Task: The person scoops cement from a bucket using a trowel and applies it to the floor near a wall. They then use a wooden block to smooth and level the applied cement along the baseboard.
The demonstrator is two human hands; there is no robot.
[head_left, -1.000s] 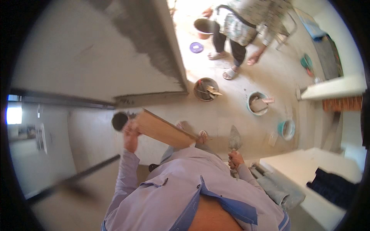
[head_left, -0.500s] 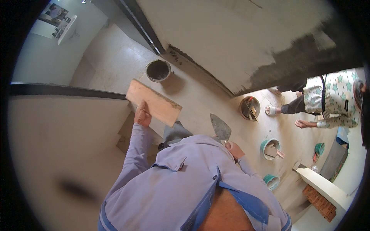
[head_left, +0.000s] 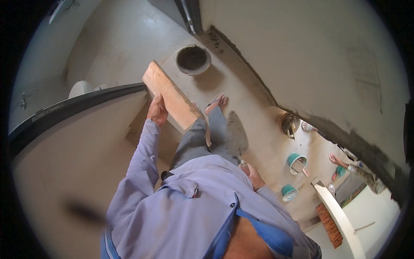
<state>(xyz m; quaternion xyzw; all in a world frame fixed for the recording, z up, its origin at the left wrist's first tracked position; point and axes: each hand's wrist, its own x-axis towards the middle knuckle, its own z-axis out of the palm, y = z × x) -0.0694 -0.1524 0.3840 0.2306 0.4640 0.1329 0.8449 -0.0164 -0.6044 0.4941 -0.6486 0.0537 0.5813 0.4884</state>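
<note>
My left hand (head_left: 158,110) grips the lower-left edge of a wooden board (head_left: 170,96), which is held tilted in front of my body. Mortar smears show along the board's far edge. Low at my right side, my right hand (head_left: 254,177) is closed around the handle of a pointed trowel (head_left: 236,134). The trowel's grey blade points forward over the floor. Ahead of the board, on the floor, stands a bucket (head_left: 202,71) with dark grey mortar in it.
A plastered wall (head_left: 280,52) runs along the right, with a dark mortar band at its lower edge. Beyond it are teal buckets (head_left: 290,162), a round tub (head_left: 281,123) of tools, a co-worker's hand (head_left: 337,159) and bricks (head_left: 328,224). A dark-edged low wall (head_left: 77,134) stands at left.
My view has turned downward, so my legs and foot now show. The board is tilted more steeply. Less of the co-worker is visible behind the wall. Both hands keep their grip.
</note>
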